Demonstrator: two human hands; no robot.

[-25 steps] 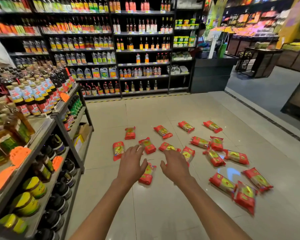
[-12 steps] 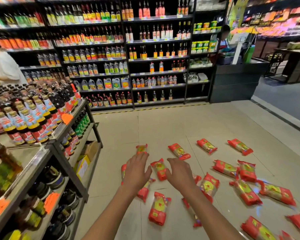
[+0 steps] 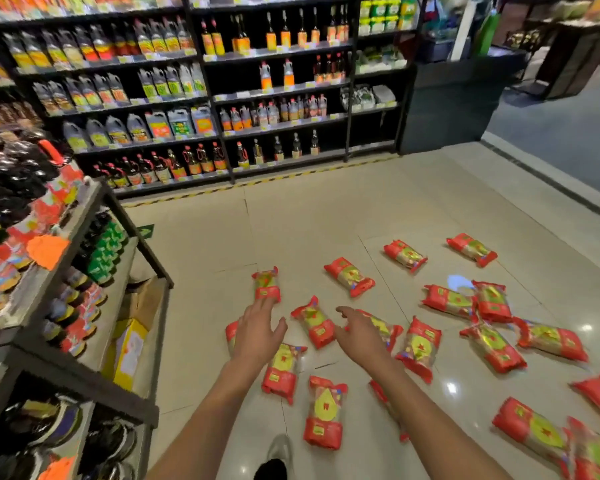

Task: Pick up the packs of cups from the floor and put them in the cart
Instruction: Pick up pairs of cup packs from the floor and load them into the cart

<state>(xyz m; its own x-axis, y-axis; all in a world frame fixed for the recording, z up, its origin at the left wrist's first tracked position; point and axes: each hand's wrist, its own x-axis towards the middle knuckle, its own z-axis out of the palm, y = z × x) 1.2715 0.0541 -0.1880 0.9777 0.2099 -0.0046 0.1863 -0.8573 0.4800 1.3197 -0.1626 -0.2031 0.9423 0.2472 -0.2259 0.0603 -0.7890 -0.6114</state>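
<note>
CHANGE: view has closed in on packs of cups (image 3: 315, 325) scattered on floor (image 3: 326, 220) | left hand (image 3: 257, 332), right hand (image 3: 362, 336) open, empty, lower | no cart visible; grasp pending

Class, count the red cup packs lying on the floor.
18 packs: four in the far row, six around the hands, five middle-right, three bottom-right; arms may hide more.

Packs (image 3: 350, 277) are red with yellow-green centres; the floor (image 3: 326, 220) is glossy beige tile; shelves (image 3: 281, 50) are black with orange tags (image 3: 47, 250).
</note>
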